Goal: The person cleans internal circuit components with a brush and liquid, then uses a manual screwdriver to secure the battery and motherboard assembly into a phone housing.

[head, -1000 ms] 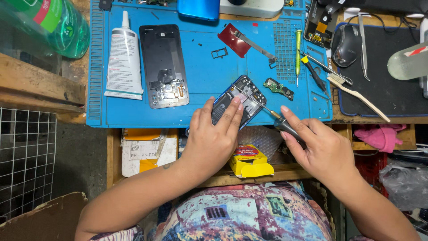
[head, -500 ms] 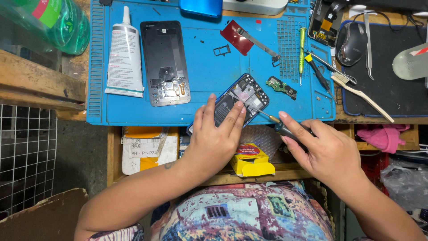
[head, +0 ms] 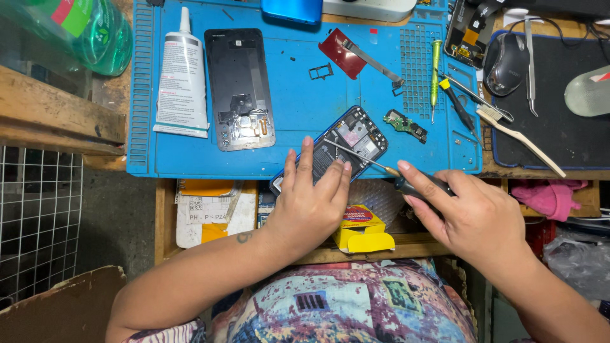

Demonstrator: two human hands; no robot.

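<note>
Here, the lines go from the opened phone outward.

Opened phone: the opened phone point(head: 346, 146) lies tilted at the near edge of the blue mat point(head: 298, 101), its inner boards facing up, so that the parts can be reached from above.
Left hand: the left hand point(head: 309, 206) lies flat on the lower part of the phone, fingers spread and pressing; it seems to keep the phone from sliding. Its grip is not closed around anything.
Right hand: the right hand point(head: 473, 216) has its grip clamped on the dark handle of a screwdriver point(head: 381, 166), held like a pen; the thin shaft is slanted and the tip rests on the phone's inside.
Near the phone: a small green circuit board point(head: 405, 125) lies just beside it on the mat.
Further: a black back cover point(head: 240, 87), inner side up, and a white glue tube point(head: 181, 79) lie to the left.
Table edge: a yellow box point(head: 362, 230) sits below the mat.
</note>
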